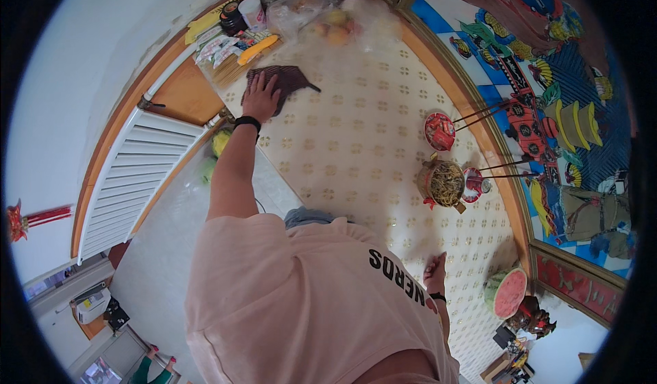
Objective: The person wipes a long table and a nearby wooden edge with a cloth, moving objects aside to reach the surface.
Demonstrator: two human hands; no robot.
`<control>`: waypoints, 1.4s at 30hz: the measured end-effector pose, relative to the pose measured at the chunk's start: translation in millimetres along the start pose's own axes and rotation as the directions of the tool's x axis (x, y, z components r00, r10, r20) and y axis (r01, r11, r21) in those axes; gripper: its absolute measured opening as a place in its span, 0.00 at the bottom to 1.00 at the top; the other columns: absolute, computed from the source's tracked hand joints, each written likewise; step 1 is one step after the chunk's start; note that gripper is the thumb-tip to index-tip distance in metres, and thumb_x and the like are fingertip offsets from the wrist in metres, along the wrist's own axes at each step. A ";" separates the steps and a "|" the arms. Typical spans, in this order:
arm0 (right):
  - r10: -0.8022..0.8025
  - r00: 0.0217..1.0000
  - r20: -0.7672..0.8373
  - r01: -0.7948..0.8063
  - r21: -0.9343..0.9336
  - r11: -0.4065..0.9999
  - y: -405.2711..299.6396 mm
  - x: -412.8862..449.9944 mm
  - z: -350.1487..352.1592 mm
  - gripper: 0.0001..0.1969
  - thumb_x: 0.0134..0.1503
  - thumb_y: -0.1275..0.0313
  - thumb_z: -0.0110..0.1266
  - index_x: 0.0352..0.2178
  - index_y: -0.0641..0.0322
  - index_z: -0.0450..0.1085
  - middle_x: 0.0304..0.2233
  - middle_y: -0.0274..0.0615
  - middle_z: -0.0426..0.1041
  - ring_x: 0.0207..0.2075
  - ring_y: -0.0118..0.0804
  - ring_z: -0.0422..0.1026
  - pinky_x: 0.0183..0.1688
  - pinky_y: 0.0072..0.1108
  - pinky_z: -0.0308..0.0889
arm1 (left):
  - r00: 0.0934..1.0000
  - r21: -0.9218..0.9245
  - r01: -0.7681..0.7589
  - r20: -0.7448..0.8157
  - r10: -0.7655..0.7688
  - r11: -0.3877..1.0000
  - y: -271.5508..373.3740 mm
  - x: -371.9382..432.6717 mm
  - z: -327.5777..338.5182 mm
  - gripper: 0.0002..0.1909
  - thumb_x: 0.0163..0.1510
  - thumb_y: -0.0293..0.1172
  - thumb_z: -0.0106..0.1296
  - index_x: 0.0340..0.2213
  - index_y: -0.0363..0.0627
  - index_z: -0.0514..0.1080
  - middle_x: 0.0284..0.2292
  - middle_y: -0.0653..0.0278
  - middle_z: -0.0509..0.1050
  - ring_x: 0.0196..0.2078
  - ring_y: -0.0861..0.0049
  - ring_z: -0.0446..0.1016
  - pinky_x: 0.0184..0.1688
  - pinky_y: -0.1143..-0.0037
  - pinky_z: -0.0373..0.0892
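Observation:
My left hand (pixel 262 95) lies flat on a dark patterned cloth (pixel 287 82), fingers spread over it, near the far left corner of the table. Part of the cloth sticks out to the right in a narrow tip. Beneath it is a pale tablecloth (pixel 349 142) with rows of gold motifs. My right hand (pixel 435 271) is low on the right, close to my body and over the tablecloth. Its fingers look partly bent, and nothing is seen in them. My shirt front lies close beside it.
Clear plastic bags with fruit (pixel 336 27), a white tub (pixel 252 14) and a yellow-orange object (pixel 258 49) crowd the far left. A pot of ash and sticks (pixel 442 183) stands beside red bowls (pixel 440 131) with chopsticks. A cut watermelon (pixel 508 292) sits right; a radiator (pixel 146 173) is left.

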State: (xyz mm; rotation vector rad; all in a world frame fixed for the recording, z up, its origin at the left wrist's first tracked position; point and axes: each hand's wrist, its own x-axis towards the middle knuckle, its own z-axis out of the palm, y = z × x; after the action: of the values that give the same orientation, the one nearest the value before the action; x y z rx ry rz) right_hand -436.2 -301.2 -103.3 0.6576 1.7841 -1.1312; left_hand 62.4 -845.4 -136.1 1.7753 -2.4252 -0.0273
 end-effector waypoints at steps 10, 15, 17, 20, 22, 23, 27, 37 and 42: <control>0.027 0.997 0.077 -0.027 -0.003 1.000 0.9 11.0 -9.5 0.22 0.46 0.40 0.55 0.16 0.41 0.64 0.10 0.18 0.58 0.10 0.16 0.55 0.09 0.08 0.47 | 0.977 -0.074 0.209 -0.032 -0.212 0.975 -51.2 -55.7 -9.0 0.27 0.60 0.47 0.37 0.57 0.53 0.56 0.59 0.46 0.51 0.61 0.49 0.50 0.61 0.61 0.50; 0.038 0.997 0.061 -0.038 -0.002 0.999 0.7 8.4 -8.3 0.20 0.46 0.42 0.57 0.17 0.40 0.64 0.10 0.18 0.58 0.11 0.15 0.56 0.10 0.08 0.48 | 0.935 -0.074 0.291 -0.190 -0.300 0.954 -45.7 -69.5 14.2 0.27 0.59 0.46 0.38 0.56 0.46 0.58 0.57 0.40 0.53 0.60 0.44 0.50 0.61 0.58 0.49; 0.037 0.993 0.114 -0.037 -0.007 0.999 -1.1 13.3 -11.8 0.20 0.46 0.42 0.57 0.17 0.40 0.64 0.10 0.18 0.59 0.11 0.15 0.56 0.10 0.08 0.47 | 0.931 -0.077 0.303 -0.187 -0.312 0.950 -41.3 -69.3 9.9 0.27 0.58 0.46 0.39 0.55 0.45 0.58 0.57 0.39 0.54 0.59 0.43 0.50 0.61 0.57 0.49; 0.010 0.995 0.098 -0.009 -0.009 1.000 0.8 13.8 -10.5 0.20 0.45 0.41 0.57 0.16 0.39 0.64 0.10 0.18 0.59 0.11 0.14 0.56 0.10 0.08 0.47 | 0.913 -0.150 0.377 -0.109 -0.394 0.914 -33.7 -62.6 2.1 0.27 0.57 0.46 0.40 0.54 0.43 0.60 0.56 0.39 0.54 0.58 0.42 0.51 0.60 0.55 0.49; -0.001 0.996 0.091 0.001 -0.006 1.000 1.6 13.2 -8.2 0.20 0.45 0.41 0.57 0.16 0.39 0.64 0.10 0.17 0.58 0.10 0.14 0.56 0.10 0.08 0.47 | 0.883 -0.080 0.455 -0.091 -0.461 0.887 -28.2 -60.7 3.8 0.28 0.57 0.46 0.40 0.54 0.42 0.60 0.55 0.37 0.54 0.58 0.41 0.51 0.59 0.54 0.50; 0.005 0.997 0.082 -0.004 -0.009 1.000 1.6 12.7 -6.9 0.20 0.45 0.41 0.57 0.16 0.39 0.64 0.10 0.17 0.58 0.10 0.14 0.56 0.10 0.08 0.46 | 0.881 -0.038 0.456 -0.117 -0.458 0.889 -27.6 -63.0 8.9 0.28 0.56 0.46 0.40 0.54 0.42 0.60 0.55 0.37 0.54 0.57 0.39 0.52 0.59 0.52 0.50; 0.016 0.998 0.056 -0.015 -0.009 1.000 0.0 11.8 -6.4 0.20 0.45 0.41 0.57 0.16 0.39 0.64 0.10 0.16 0.59 0.10 0.14 0.56 0.10 0.08 0.46 | 0.893 -0.124 0.426 -0.099 -0.439 0.896 -11.6 -81.4 11.5 0.28 0.57 0.46 0.39 0.54 0.40 0.59 0.56 0.35 0.53 0.56 0.36 0.53 0.58 0.52 0.52; 0.028 0.999 0.032 -0.028 0.007 1.000 3.5 23.1 -14.0 0.20 0.46 0.41 0.56 0.15 0.37 0.64 0.09 0.16 0.60 0.09 0.14 0.56 0.09 0.08 0.47 | 0.882 -0.082 0.463 -0.056 -0.468 0.883 -37.9 -56.3 31.4 0.31 0.59 0.49 0.34 0.58 0.42 0.52 0.58 0.32 0.46 0.60 0.35 0.45 0.59 0.51 0.50; 0.037 0.999 0.006 -0.037 0.008 0.999 1.4 20.5 -11.8 0.21 0.46 0.40 0.56 0.17 0.42 0.68 0.10 0.19 0.61 0.09 0.17 0.57 0.09 0.08 0.48 | 0.871 -0.167 0.475 -0.050 -0.489 0.864 -3.0 -80.9 17.2 0.31 0.59 0.48 0.34 0.58 0.42 0.52 0.58 0.32 0.46 0.59 0.32 0.47 0.57 0.52 0.54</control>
State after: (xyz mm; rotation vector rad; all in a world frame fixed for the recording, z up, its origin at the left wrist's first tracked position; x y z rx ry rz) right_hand -449.1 -290.6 -119.9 0.6884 1.7562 -1.1146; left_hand 87.2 -770.6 -161.4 2.2047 -1.8031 -0.1701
